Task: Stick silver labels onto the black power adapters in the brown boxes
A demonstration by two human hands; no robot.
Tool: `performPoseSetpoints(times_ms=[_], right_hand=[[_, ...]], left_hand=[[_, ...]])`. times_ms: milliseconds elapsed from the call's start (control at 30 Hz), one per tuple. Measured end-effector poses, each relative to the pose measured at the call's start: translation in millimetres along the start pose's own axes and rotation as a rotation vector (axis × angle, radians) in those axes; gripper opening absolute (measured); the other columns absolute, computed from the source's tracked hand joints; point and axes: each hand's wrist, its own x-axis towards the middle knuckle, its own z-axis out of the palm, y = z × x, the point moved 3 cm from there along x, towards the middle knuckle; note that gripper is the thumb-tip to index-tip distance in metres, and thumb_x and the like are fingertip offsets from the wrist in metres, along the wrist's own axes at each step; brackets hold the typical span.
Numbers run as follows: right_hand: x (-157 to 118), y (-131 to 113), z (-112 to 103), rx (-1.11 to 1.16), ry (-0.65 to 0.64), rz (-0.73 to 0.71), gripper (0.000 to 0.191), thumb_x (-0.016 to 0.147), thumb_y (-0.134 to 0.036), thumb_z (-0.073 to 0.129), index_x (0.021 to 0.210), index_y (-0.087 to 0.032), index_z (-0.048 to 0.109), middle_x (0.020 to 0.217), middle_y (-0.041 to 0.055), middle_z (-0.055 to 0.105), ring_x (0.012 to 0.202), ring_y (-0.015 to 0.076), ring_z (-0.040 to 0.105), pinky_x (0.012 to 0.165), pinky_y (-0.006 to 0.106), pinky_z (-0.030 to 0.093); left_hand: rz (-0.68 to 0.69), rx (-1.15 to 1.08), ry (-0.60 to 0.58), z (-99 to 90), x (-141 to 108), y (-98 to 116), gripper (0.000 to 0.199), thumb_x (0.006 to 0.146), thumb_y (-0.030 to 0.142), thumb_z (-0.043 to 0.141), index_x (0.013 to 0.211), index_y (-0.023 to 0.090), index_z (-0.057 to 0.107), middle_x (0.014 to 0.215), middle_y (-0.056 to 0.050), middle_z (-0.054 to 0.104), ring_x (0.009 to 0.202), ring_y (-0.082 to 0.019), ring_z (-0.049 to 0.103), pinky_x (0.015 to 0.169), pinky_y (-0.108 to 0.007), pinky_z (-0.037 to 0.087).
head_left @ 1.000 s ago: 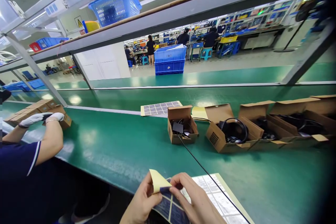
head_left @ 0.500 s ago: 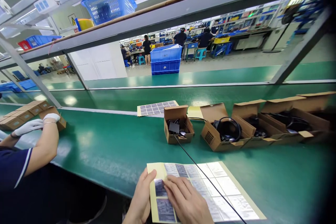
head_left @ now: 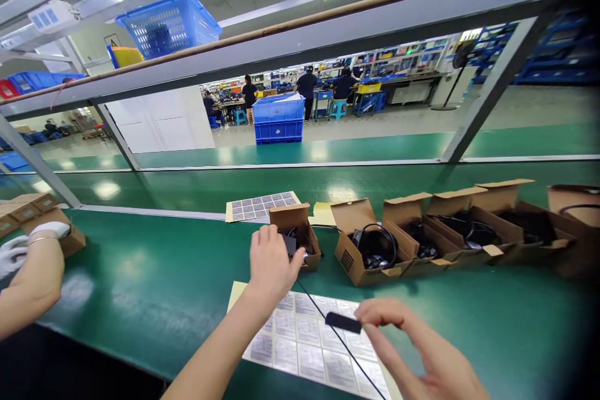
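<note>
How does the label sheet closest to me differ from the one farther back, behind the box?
The near sheet has a black cable running across it; the far sheet has none. The near sheet's labels look paler, the far sheet's darker grey. Both have rows of rectangular labels on a yellowish backing.

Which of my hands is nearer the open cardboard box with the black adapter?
Left. Your left hand is at the cardboard box, partly overlapping it in view; your right hand, pinching a dark strip, is nearer you, farther right.
</note>
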Motion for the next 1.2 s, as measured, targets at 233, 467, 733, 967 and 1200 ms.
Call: performPoseSetpoints(times_ms=[233, 467, 733, 967, 1200], right_hand=[[45.9, 42.2, -29.0, 0.069, -0.047, 0.293, 0.032, 0.090, -0.055, 0.055, 0.092, -0.024, 0.060, 0.078, 0.0033, 0.069, 0.068, 0.0193, 0.071, 0.061, 0.026, 0.059], [86.1, 24.2, -16.9, 0.338, -0.123, 0.401, 0.040, 0.085, -0.063, 0.059, 0.087, -0.023, 0.057, 0.075, 0.0020, 0.064, 0.056, 0.0184, 0.069, 0.053, 0.028, 0.057], [120.4, -22.4, 37.8, 0.407, -0.396, 0.231, 0.026, 0.095, -0.049, 0.053, 0.088, -0.024, 0.054, 0.068, -0.0019, 0.063, 0.060, 0.0149, 0.066, 0.058, 0.025, 0.052], [121.3, -31.1, 48.5, 0.326, -0.471, 0.214, 0.026, 0.095, -0.046, 0.052, 0.084, -0.024, 0.055, 0.077, -0.0008, 0.061, 0.065, 0.0138, 0.060, 0.059, 0.024, 0.048], [121.7, -39.9, 46.9, 0.258, -0.458, 0.186, 0.025, 0.096, -0.043, 0.051, 0.081, -0.023, 0.055, 0.077, -0.0007, 0.060, 0.068, 0.0139, 0.058, 0.061, 0.024, 0.047]], left_hand=[[-0.014, 0.074, -0.103, 13.6, 37.2, 12.8, 0.037, 0.077, 0.035, 0.075, 0.099, 0.005, 0.071, 0.109, -0.022, 0.066, 0.115, -0.040, 0.054, 0.100, -0.053, 0.042], [-0.034, -0.581, -0.007, -31.9, -3.4, -24.4, 0.044, 0.087, 0.021, 0.063, 0.128, 0.022, 0.049, 0.115, -0.007, 0.065, 0.098, -0.019, 0.066, 0.084, -0.030, 0.055], [0.003, -0.989, -0.069, -49.5, -35.8, -23.9, 0.052, 0.078, 0.010, 0.066, 0.123, 0.022, 0.042, 0.119, -0.005, 0.067, 0.107, -0.018, 0.067, 0.097, -0.032, 0.054], [0.012, -0.985, -0.093, -51.1, -45.5, -25.1, 0.067, 0.074, 0.010, 0.070, 0.131, 0.024, 0.036, 0.126, -0.004, 0.067, 0.113, -0.019, 0.066, 0.099, -0.033, 0.054], [0.004, -0.978, -0.107, -51.2, -46.3, -26.6, 0.067, 0.072, 0.010, 0.070, 0.129, 0.025, 0.036, 0.126, -0.005, 0.067, 0.112, -0.021, 0.067, 0.097, -0.036, 0.055]])
